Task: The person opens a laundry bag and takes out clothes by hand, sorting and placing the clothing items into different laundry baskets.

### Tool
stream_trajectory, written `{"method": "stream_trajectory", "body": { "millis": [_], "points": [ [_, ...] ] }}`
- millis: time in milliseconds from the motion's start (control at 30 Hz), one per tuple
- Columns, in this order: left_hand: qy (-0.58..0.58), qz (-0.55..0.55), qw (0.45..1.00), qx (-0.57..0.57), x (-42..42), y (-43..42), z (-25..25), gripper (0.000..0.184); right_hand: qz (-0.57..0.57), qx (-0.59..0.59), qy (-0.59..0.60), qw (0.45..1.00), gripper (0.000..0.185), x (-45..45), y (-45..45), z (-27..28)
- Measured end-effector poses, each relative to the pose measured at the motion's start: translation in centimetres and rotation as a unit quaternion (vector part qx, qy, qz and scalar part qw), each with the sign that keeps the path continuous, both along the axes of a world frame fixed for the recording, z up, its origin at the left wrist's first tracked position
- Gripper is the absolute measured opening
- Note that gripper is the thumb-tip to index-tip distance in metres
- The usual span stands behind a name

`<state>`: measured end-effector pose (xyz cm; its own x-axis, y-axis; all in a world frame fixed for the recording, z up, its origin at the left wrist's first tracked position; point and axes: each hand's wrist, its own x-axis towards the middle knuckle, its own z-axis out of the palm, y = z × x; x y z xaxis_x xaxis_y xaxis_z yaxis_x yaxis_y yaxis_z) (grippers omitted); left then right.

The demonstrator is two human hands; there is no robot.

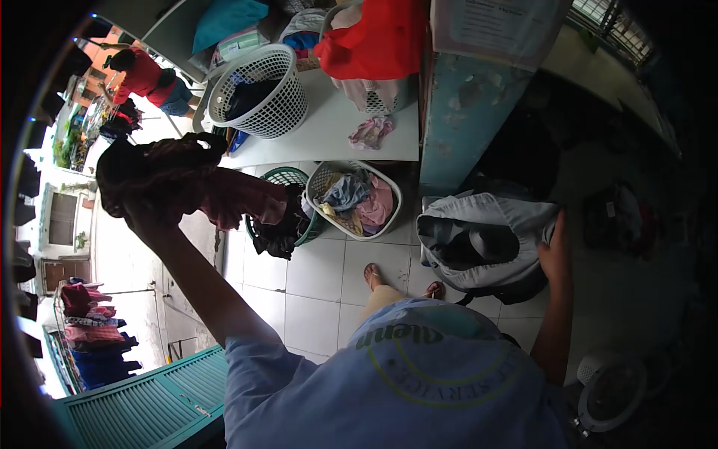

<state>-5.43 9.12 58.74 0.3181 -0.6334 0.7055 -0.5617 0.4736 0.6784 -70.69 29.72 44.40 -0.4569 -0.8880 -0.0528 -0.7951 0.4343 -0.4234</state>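
My left hand (149, 217) is raised out to the left, its fingers mostly hidden by the bundle of dark clothes (164, 168) it holds. A maroon piece of cloth (243, 198) hangs from the bundle, in front of the green basket (284, 176). On the right, my right hand (554, 243) grips the edge of a grey cloth bag (486, 269). The bag's mouth gapes, showing a dark inside. Black clothes (273, 238) droop over the green basket's rim. Beside it on the floor stands a white basket (398, 200) with blue, pink and yellow clothes.
Above the floor baskets, a white table (321, 127) carries a white laundry basket (288, 97), a red cloth (374, 45) and a small pink cloth (371, 133). A blue pillar (456, 135) stands right of it. Outside, a person in red (149, 78) is near hanging clothes. A teal shutter (149, 389) borders the lower left.
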Motion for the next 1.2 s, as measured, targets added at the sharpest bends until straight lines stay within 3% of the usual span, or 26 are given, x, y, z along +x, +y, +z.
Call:
{"method": "stream_trajectory", "body": {
  "millis": [33, 133, 200, 300, 367, 433, 500, 533, 600, 667, 700, 733, 767, 833, 900, 933, 1000, 1067, 1100, 1200],
  "points": [
    [0.225, -0.038, 0.973, -0.033, -3.2, 0.3, 0.8, 0.037, -0.004, -0.002, 0.018, 1.000, 0.077, 0.0, -0.1, -0.3],
    [0.188, -0.013, 0.982, 0.013, -0.4, -1.7, -2.1, 0.032, -0.050, 0.031, -0.060, 0.996, 0.077, 1.2, -0.4, 1.7],
    [0.116, 0.065, 0.988, 0.080, 2.4, -2.6, -4.9, 0.031, -0.033, 0.019, -0.023, 0.999, 0.077, 1.1, -0.4, 1.5],
    [0.103, 0.003, 0.982, 0.159, 7.5, -4.8, -13.6, 0.039, -0.026, 0.005, -0.006, 1.000, 0.077, 1.9, -0.5, 2.1],
    [0.092, 0.106, 0.904, 0.403, 9.1, -5.5, -19.6, 0.059, 0.006, -0.035, 0.014, 0.999, 0.078, 1.3, 0.0, 1.6],
    [-0.057, 0.155, 0.830, 0.533, 11.3, -8.3, -29.0, 0.065, -0.016, -0.020, -0.022, 0.999, 0.079, 2.2, 0.0, 3.0],
    [-0.157, 0.018, 0.880, 0.448, -1.0, -5.2, -27.8, 0.053, -0.012, -0.017, -0.060, 0.998, 0.080, 1.6, 0.3, 2.6],
    [-0.179, -0.098, 0.895, 0.398, -5.8, -4.6, -28.7, 0.036, 0.001, -0.026, -0.041, 0.999, 0.079, 2.1, 0.5, 3.3],
    [0.035, -0.344, 0.857, 0.382, -18.1, -0.1, -26.6, 0.015, -0.007, -0.024, -0.054, 0.998, 0.079, 2.3, 0.8, 3.6],
    [0.054, -0.478, 0.767, 0.424, -27.6, 4.4, -25.3, 0.013, -0.007, -0.009, -0.088, 0.996, 0.081, 2.7, 0.9, 4.2],
    [-0.092, -0.510, 0.767, 0.378, -31.5, 6.3, -24.5, 0.019, -0.008, -0.008, -0.086, 0.996, 0.081, 2.7, 1.1, 4.1],
    [-0.102, -0.565, 0.731, 0.369, -34.7, 8.0, -23.2, 0.023, 0.007, -0.017, -0.073, 0.997, 0.081, 2.7, 1.3, 3.7],
    [-0.162, -0.521, 0.796, 0.262, -37.6, 9.9, -23.1, 0.029, 0.022, -0.028, -0.060, 0.998, 0.081, 2.6, 1.4, 3.4],
    [-0.204, -0.486, 0.816, 0.238, -40.3, 11.5, -25.3, 0.031, 0.024, -0.030, -0.066, 0.997, 0.081, 2.6, 1.6, 3.2],
    [-0.396, -0.531, 0.671, 0.333, -41.7, 11.4, -29.0, 0.027, 0.026, -0.035, -0.070, 0.997, 0.080, 2.5, 1.8, 3.6],
    [-0.316, -0.570, 0.702, 0.287, -40.8, 10.7, -27.4, 0.027, 0.024, -0.029, -0.057, 0.998, 0.080, 2.5, 1.7, 3.9],
    [-0.112, -0.592, 0.667, 0.437, -38.6, 10.1, -21.6, 0.022, 0.014, -0.020, -0.049, 0.999, 0.080, 2.5, 2.5, 3.9],
    [0.026, -0.588, 0.655, 0.474, -35.3, 9.2, -15.0, 0.016, 0.011, -0.037, -0.077, 0.996, 0.080, 2.4, 2.7, 3.9],
    [0.122, -0.606, 0.637, 0.460, -33.2, 8.6, -14.2, 0.016, 0.009, -0.037, -0.080, 0.996, 0.080, 2.5, 2.8, 4.0],
    [0.331, -0.565, 0.673, 0.345, -27.4, 8.1, -11.7, 0.018, 0.015, -0.026, -0.086, 0.996, 0.080, 2.3, 2.6, 4.1]
  ]
}}
